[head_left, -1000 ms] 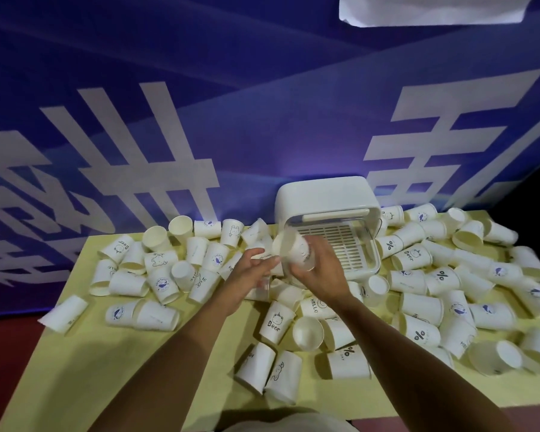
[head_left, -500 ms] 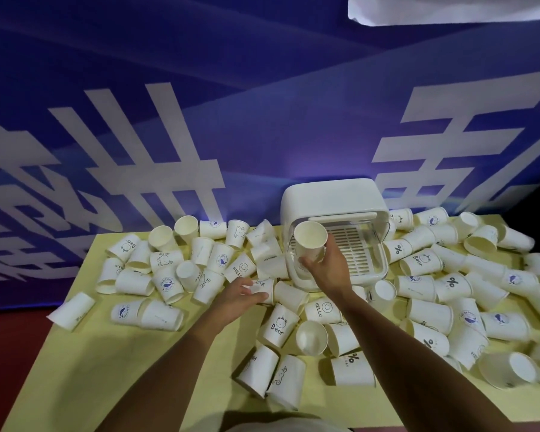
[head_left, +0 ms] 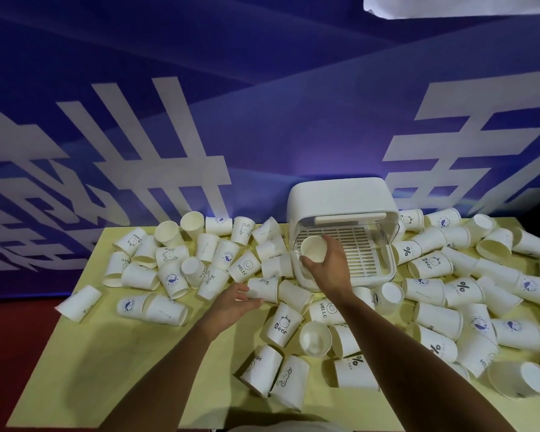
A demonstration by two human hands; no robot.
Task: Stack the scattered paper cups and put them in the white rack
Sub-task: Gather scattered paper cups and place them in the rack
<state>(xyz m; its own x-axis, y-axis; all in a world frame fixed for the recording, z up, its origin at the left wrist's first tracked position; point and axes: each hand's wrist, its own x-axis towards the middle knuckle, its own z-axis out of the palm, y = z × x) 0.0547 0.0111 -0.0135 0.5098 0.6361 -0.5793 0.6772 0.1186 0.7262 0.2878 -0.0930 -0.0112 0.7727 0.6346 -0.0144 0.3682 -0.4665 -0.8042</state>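
paper cup (head_left: 314, 249) | right hand (head_left: 331, 271) grips it at white rack (head_left: 340, 198) front | left hand (head_left: 236, 304) relaxed, fingers loose

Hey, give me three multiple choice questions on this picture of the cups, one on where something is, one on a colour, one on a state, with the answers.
1. Where is the cup that the right hand holds?
A. at the open front of the rack
B. on the floor
C. on the rack's roof

2. What colour is the table?
A. red
B. yellow
C. black

3. How is the left hand?
A. gripping a stack
B. out of view
C. open, gripping nothing

Answers: 1 A, it is held just inside the rack's opening; 2 B, the bare top is pale yellow; 3 C, it is spread with nothing in it.
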